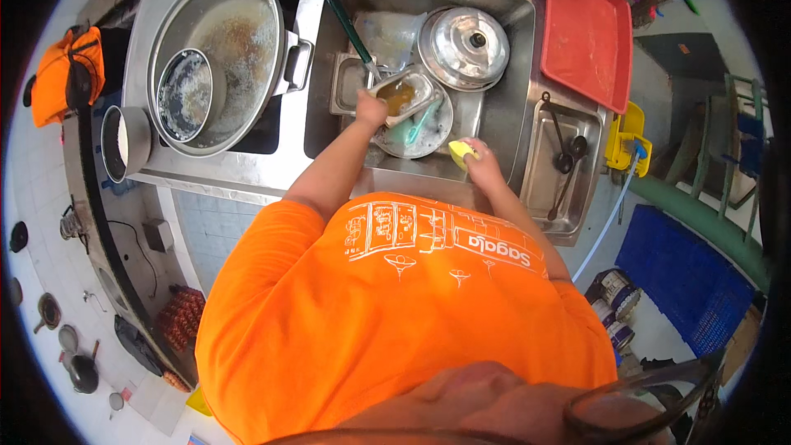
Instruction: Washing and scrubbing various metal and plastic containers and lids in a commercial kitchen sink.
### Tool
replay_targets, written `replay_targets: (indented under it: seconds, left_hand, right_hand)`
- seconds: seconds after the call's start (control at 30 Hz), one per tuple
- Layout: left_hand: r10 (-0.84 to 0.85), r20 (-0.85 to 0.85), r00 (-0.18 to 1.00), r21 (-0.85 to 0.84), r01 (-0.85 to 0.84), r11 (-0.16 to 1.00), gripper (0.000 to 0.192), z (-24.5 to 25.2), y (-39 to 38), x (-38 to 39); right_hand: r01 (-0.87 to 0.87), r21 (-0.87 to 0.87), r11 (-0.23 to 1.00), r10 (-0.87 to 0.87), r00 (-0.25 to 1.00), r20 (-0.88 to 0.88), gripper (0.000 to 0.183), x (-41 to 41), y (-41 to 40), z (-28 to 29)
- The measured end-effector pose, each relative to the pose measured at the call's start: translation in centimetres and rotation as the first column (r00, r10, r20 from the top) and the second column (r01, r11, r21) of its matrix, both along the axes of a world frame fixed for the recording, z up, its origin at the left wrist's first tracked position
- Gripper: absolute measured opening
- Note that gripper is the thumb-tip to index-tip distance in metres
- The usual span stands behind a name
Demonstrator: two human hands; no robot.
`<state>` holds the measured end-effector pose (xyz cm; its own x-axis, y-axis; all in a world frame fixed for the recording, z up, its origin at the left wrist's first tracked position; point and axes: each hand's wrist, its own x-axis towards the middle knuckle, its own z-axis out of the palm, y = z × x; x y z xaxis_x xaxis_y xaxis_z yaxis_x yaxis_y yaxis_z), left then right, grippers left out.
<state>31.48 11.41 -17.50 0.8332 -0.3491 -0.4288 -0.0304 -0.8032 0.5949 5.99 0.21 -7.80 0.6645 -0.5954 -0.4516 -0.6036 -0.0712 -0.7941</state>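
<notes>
My left hand (pixel 372 109) grips the near left rim of a small rectangular metal pan (pixel 405 97) holding brownish liquid. The lower end of a dark green hose (pixel 337 6) reaches down beside that pan. In my right hand (pixel 485 168) is a yellow sponge (pixel 461 153), held near the sink's front wall. Below the pan, a round metal dish (pixel 405 145) holds suds and a turquoise-handled utensil (pixel 425 120). Another rectangular metal pan (pixel 347 86) stands to the left. Farther back in the metal sink (pixel 513 99) are a clear plastic container (pixel 389 34) and a domed metal lid (pixel 463 40).
Left of the sink rests a large metal basin (pixel 238 68) with a round pan (pixel 185 96) inside; a metal bowl (pixel 130 142) is at the counter's edge. On the right are a red tray (pixel 587 37) and a metal tray (pixel 537 185) holding dark ladles (pixel 563 162).
</notes>
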Motion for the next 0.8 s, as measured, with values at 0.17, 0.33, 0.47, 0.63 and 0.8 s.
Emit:
replay_targets:
  seconds: [0.17,0.33,0.47,0.63,0.8]
  left_hand:
    - [0.26,-0.508,0.821,-0.13,-0.371,0.919,0.041,0.0,0.1,1.9]
    - [0.234,-0.778,0.583,-0.06,-0.439,0.897,0.019,2.3,-0.3,2.6]
    - [0.246,-0.962,0.12,0.087,-0.718,0.69,0.01,-14.1,8.9,7.5]
    - [0.358,-0.933,0.039,0.173,-0.823,0.541,0.009,-7.4,5.5,5.4]
    - [0.185,-0.971,-0.154,0.228,-0.838,0.497,0.014,-5.0,5.9,5.2]
  right_hand:
    - [-0.011,-0.023,1.0,0.011,1.0,0.018,0.032,0.0,0.0,0.1]
    - [0.184,0.149,0.972,-0.179,0.983,-0.046,0.034,-1.1,0.0,0.2]
    - [0.072,0.104,0.992,-0.077,0.996,0.043,0.035,0.5,-0.1,-0.2]
    - [0.191,0.147,0.97,-0.186,0.981,-0.047,0.036,-0.6,-0.3,-0.7]
    - [0.176,0.19,0.966,-0.17,0.984,-0.048,0.037,1.2,-1.0,-0.6]
